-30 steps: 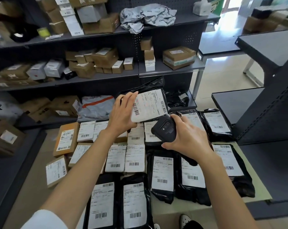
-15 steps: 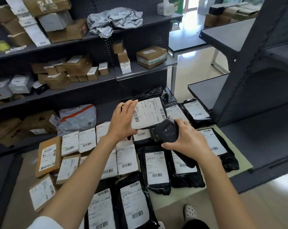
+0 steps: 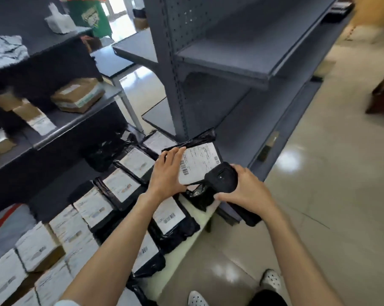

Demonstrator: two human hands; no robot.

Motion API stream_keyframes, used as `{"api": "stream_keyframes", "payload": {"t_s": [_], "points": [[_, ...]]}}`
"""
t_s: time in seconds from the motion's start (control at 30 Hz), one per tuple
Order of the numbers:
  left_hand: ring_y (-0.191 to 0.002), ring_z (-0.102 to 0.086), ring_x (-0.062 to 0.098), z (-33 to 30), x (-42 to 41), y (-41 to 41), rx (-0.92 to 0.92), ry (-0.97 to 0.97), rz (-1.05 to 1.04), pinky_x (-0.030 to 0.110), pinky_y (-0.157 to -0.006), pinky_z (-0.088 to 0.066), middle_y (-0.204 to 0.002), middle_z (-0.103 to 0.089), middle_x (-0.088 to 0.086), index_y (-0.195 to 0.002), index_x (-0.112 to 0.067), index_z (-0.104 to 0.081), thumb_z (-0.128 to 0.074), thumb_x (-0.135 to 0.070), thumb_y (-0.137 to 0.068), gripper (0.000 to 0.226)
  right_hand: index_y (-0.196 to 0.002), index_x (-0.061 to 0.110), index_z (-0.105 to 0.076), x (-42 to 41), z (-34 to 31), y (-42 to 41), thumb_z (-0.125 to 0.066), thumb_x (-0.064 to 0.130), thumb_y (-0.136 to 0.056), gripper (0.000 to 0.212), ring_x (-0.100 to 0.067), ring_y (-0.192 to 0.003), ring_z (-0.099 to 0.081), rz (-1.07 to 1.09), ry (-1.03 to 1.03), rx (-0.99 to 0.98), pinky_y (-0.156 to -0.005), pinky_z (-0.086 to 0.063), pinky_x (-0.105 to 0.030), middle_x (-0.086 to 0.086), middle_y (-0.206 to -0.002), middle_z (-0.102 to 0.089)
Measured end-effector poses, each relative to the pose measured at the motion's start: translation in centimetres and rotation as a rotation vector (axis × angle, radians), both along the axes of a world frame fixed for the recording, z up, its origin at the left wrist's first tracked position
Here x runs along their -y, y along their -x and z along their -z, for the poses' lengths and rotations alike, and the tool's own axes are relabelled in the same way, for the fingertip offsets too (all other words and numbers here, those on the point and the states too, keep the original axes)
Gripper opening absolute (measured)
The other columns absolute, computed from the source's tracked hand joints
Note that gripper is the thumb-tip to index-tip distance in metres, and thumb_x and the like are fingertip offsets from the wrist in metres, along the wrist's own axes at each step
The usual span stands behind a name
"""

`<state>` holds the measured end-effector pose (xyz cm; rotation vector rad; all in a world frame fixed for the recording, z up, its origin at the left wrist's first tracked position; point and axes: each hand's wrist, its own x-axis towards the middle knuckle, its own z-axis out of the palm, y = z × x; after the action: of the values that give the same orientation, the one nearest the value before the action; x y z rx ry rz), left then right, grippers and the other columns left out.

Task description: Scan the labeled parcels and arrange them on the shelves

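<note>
Both hands now face a grey shelf unit [image 3: 241, 62]; left hand [image 3: 166, 173] holds the black parcel [image 3: 197, 164], long axis up-right, and right hand [image 3: 246, 191] grips the scanner [image 3: 221, 177].

1. Black poly parcel [image 3: 197, 164] with white barcode label facing up, tilted, held in air by left hand [image 3: 166, 175], just in front of grey shelves [image 3: 241, 62].
2. Black handheld scanner [image 3: 223, 178] in right hand [image 3: 246, 191], touching the label's lower right corner.
3. Other labeled parcels [image 3: 120, 184], black bags and cardboard boxes, lie flat in rows below, labels up.
</note>
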<state>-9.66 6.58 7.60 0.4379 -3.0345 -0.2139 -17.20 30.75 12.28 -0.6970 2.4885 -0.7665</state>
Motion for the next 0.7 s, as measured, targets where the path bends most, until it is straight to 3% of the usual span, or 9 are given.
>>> {"api": "stream_keyframes", "payload": {"t_s": [0.07, 0.17, 0.4, 0.7], "points": [[-0.137, -0.025, 0.035, 0.5, -3.2, 3.6, 0.023, 0.008, 0.079, 0.046, -0.117, -0.024, -0.153, -0.024, 0.005, -0.154, -0.019, -0.014, -0.081, -0.048, -0.056, 0.122, -0.141, 0.034, -0.04, -3.8, 0.2, 2.2, -0.073, 0.071, -0.055, 0.099, -0.02, -0.113, -0.057, 0.051, -0.007, 0.011, -0.089, -0.051, -0.041, 0.006, -0.129, -0.054], [-0.133, -0.03, 0.037, 1.2, -9.0, 9.4, 0.026, -0.007, 0.177, 0.047, -0.113, -0.028, -0.151, -0.03, 0.007, -0.153, -0.015, -0.021, -0.082, -0.047, -0.05, 0.124, -0.147, 0.029, -0.037, -10.2, 0.3, 6.0, -0.082, 0.059, -0.066, 0.097, -0.022, -0.12, -0.055, 0.155, -0.016, 0.034, -0.091, -0.048, -0.038, 0.003, -0.135, -0.052], [-0.129, -0.031, 0.036, 1.2, -26.3, 25.1, -0.03, -0.082, 0.357, 0.047, -0.108, -0.034, -0.149, -0.033, 0.008, -0.152, -0.012, -0.026, -0.082, -0.038, -0.052, 0.117, -0.138, 0.03, -0.044, -26.4, -0.3, 16.4, -0.083, 0.054, -0.064, 0.088, -0.025, -0.112, -0.06, 0.405, -0.043, -0.009, -0.09, -0.05, -0.04, 0.003, -0.128, -0.054], [-0.127, -0.031, 0.032, 1.0, -37.6, 42.2, -0.077, -0.11, 0.431, 0.047, -0.104, -0.039, -0.147, -0.03, 0.002, -0.151, -0.018, -0.022, -0.083, -0.039, -0.051, 0.12, -0.138, 0.035, -0.041, -37.0, -0.6, 29.0, -0.08, 0.057, -0.064, 0.086, -0.02, -0.105, -0.06, 0.535, -0.033, -0.047, -0.089, -0.051, -0.042, 0.008, -0.119, -0.052]]}}
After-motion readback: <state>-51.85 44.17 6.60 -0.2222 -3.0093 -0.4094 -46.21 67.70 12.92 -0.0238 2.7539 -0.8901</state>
